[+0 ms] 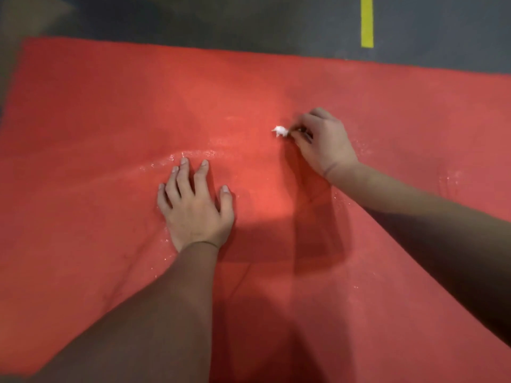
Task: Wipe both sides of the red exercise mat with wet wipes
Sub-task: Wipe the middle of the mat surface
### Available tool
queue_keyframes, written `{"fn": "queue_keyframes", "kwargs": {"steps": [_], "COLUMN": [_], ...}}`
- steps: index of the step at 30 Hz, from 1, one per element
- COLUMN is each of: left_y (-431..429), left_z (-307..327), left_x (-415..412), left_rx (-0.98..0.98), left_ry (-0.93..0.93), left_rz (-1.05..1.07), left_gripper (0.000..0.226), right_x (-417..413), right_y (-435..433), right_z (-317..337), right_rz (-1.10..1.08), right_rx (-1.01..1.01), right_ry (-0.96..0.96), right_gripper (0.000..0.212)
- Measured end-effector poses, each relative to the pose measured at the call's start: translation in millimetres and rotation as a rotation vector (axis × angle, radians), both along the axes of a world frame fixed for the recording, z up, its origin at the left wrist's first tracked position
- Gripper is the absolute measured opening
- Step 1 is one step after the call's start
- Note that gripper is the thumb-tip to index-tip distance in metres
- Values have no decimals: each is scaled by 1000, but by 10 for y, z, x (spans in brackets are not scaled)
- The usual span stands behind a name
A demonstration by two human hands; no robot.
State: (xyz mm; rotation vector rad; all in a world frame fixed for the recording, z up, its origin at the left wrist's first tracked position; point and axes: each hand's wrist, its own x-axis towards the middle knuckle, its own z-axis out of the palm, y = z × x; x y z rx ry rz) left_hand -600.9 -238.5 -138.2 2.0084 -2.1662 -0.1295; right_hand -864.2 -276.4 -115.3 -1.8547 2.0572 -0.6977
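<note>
The exercise mat (110,120) is plain red, with pale shiny wet streaks near the middle of the frame. The small wipe (281,131) is white. At the top, the floor (221,17) is dark grey, with one yellow stripe (367,20) at upper right.

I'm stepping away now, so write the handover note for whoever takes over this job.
Left hand: flat, fingers spread, pressing on the red mat.
Right hand: pinches a small balled wet wipe at the mat.
Mat lies spread on the dark floor.
Done: wet streaks show part of this face wiped.
Left: the rest of this face. Whether the other side is done cannot be told.
</note>
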Motion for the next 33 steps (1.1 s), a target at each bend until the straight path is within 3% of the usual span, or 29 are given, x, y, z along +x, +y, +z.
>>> {"fn": "queue_keyframes", "kwargs": {"steps": [6, 12, 17, 23, 27, 31, 33], "left_y": [-12, -113, 426, 1179, 1352, 1467, 1581], "left_z": [14, 180, 202, 106, 141, 285, 293], "left_x": [47, 232, 625, 769, 776, 803, 885], "left_rx": [39, 383, 231, 147, 153, 426, 433], "left_ry": [30, 71, 200, 88, 49, -60, -164], "left_rz": [-44, -168, -176, -351, -559, -845, -990], "left_gripper": [69, 83, 63, 73, 92, 134, 142], "right_x": [405, 539, 791, 1124, 1019, 1062, 1081], "right_y": [1003, 1100, 1501, 2067, 2036, 2330, 2554], "right_z": [38, 113, 110, 68, 96, 85, 36], "right_rz": [258, 277, 269, 333, 215, 378, 406], "right_rx": [47, 138, 110, 135, 81, 154, 162], "right_ry": [-77, -15, -13, -51, -20, -5, 16], "right_gripper": [9, 14, 12, 8, 7, 12, 18]}}
